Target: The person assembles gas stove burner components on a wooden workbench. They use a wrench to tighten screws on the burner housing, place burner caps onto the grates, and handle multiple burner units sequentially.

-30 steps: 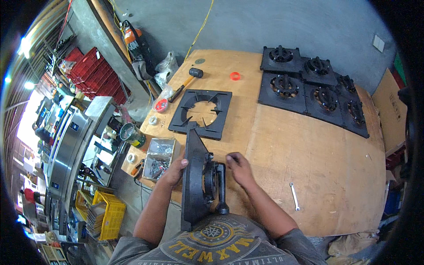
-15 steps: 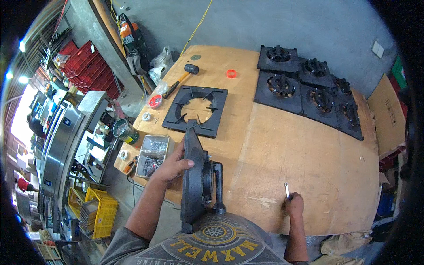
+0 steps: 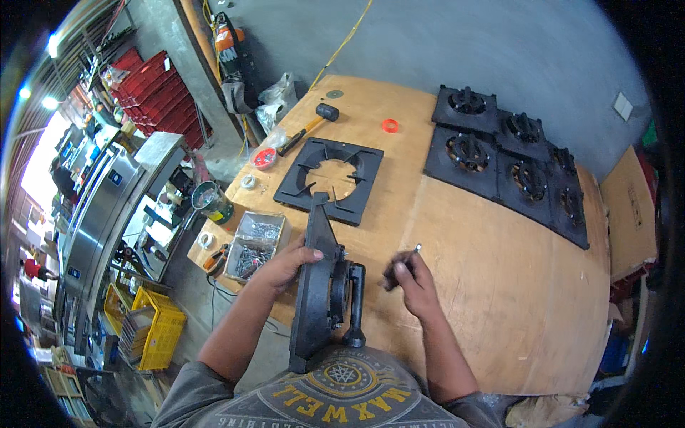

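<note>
My left hand (image 3: 295,261) grips the edge of a black cast-iron burner grate (image 3: 319,285), which stands on its side against my shirt. A black burner with a pipe (image 3: 356,307) sticks out from its right face. To the right of it, above the table, my right hand (image 3: 414,282) is closed around a small wrench (image 3: 418,247); only the bright tip shows past the fingers. Another black square grate (image 3: 360,153) lies flat just beyond the held one, its round centre open to the wood.
Several grates with burners (image 3: 492,187) lie at the table's far right. A rubber mallet (image 3: 308,130), a red ring (image 3: 389,125), a divided box of screws (image 3: 258,251), pliers (image 3: 216,258) and a can (image 3: 212,200) occupy the left side. A yellow crate (image 3: 160,329) stands on the floor.
My right hand has lifted off the table's right part and come left, toward the held grate, with the wrench. My left hand keeps its grip. The whole view has shifted slightly.
</note>
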Motion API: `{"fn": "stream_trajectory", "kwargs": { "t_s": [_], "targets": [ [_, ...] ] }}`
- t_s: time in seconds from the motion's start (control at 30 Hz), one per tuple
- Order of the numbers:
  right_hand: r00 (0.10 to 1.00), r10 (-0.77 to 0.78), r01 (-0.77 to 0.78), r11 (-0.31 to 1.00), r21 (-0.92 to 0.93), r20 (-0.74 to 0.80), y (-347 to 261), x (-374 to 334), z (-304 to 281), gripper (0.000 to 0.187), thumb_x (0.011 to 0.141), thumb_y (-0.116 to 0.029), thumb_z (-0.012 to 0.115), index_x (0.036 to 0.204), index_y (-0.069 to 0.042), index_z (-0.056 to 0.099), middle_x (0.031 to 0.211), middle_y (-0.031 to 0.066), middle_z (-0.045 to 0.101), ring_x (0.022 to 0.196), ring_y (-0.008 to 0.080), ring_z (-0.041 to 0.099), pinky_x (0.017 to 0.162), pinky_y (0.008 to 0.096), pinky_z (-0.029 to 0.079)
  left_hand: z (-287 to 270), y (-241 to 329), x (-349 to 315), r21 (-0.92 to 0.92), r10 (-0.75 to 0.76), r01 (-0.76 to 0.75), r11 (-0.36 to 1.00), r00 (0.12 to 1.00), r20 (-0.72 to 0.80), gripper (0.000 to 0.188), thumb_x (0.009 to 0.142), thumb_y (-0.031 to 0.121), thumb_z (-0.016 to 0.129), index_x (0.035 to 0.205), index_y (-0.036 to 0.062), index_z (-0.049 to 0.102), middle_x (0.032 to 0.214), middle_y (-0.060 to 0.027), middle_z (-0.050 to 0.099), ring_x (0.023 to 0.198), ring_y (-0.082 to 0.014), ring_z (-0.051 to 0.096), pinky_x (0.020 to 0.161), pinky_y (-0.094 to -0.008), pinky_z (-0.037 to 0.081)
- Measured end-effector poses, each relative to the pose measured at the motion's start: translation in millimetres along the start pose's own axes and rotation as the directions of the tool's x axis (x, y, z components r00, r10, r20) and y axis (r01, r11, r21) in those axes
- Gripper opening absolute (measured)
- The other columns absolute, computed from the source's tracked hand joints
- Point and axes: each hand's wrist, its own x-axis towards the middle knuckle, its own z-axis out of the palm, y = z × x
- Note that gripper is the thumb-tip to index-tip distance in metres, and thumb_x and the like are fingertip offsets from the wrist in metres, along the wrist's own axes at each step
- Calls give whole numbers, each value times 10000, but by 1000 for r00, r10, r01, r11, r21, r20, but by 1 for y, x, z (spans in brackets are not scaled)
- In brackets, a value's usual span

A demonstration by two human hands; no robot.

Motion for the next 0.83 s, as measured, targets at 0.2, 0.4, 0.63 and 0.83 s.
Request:
{"fn": "stream_trajectory", "kwargs": {
  "t_s": [0.2, 0.4, 0.63, 0.83],
  "targets": [
    [979, -164, 160, 986, 45, 122, -21, 62, 45, 261, 1031, -262, 483, 1117, -18, 516, 950, 99, 634, 805, 173, 621, 736, 327, 524, -5, -4, -1, -99, 76, -74, 992, 997, 14, 714, 827, 277, 646, 1418, 4, 354, 1231, -139, 583, 1101, -225, 592, 965, -350, 474],
    [969, -110, 179, 928, -326, 221, -12, 64, 49, 328, 1020, -290, 464, 1140, 1, 557, 955, 173, 675, 894, 277, 664, 821, 373, 515, -13, -13, 1, -82, 112, -113, 990, 994, -14, 683, 844, 295, 652, 1400, 6, 379, 1206, -131, 591, 1074, -211, 600, 945, -341, 482],
    [876, -191, 449, 661, -602, 443, -38, 48, 74, 240, 940, -175, 560, 1131, -31, 582, 1037, 196, 636, 975, 396, 622, 820, 442, 509, -7, -9, -5, -102, 135, -138, 985, 990, -36, 697, 843, 318, 661, 1402, 10, 379, 1197, -119, 587, 1078, -204, 589, 947, -333, 474],
    [801, -249, 587, 505, -633, 544, -35, 46, 76, 256, 870, -115, 603, 1117, -54, 576, 1059, 180, 615, 988, 369, 611, 823, 445, 510, -8, -16, 0, -107, 158, -163, 981, 986, -53, 708, 846, 320, 661, 1414, 12, 371, 1196, -115, 576, 1085, -199, 572, 959, -329, 464]
  ]
}}
